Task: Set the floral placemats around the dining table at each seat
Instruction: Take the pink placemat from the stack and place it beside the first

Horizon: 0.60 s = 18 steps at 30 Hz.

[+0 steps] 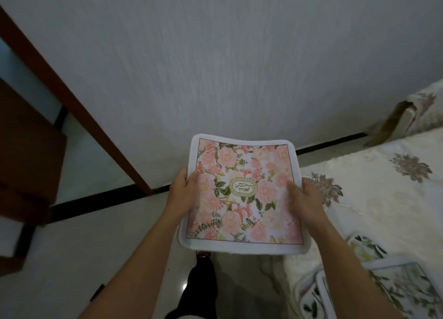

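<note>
Gripping a pink floral placemat [242, 194] by its side edges, the left hand [181, 191] and right hand [305, 198] hold it in the air, each grip closed on it. Right of the grip, green-patterned placemats [405, 292] lie on a white embroidered cloth [374, 194]. Beyond is a pale wall [215, 55].

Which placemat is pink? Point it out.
The pink placemat held between left hand and right hand; those on the table are green and white.
</note>
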Motion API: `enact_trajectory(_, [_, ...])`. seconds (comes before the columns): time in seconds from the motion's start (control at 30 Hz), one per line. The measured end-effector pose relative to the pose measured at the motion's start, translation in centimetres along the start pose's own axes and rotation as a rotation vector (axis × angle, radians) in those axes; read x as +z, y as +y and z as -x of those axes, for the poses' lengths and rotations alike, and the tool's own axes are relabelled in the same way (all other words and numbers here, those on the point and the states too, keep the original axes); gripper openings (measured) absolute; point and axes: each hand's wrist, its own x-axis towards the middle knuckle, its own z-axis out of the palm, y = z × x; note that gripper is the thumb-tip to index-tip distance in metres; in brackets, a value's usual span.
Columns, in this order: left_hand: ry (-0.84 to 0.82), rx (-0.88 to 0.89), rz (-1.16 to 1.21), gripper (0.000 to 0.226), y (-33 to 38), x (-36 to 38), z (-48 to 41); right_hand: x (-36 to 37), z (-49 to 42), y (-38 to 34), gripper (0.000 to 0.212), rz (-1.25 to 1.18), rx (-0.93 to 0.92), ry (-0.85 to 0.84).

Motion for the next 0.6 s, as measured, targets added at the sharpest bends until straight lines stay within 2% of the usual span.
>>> enact_trajectory(0.33, [-0.099,-0.046,0.065,0.019,0.9,-1.2,-16.1,7.3,-9.4,-7.8,0.021,-0.029,0.033,0.039])
enact_trajectory(0.6, [-0.239,0.009,0.028,0.016,4.1,-0.8,-26.9,10.9,-16.3,-11.4,0.030,-0.040,0.085,0.185])
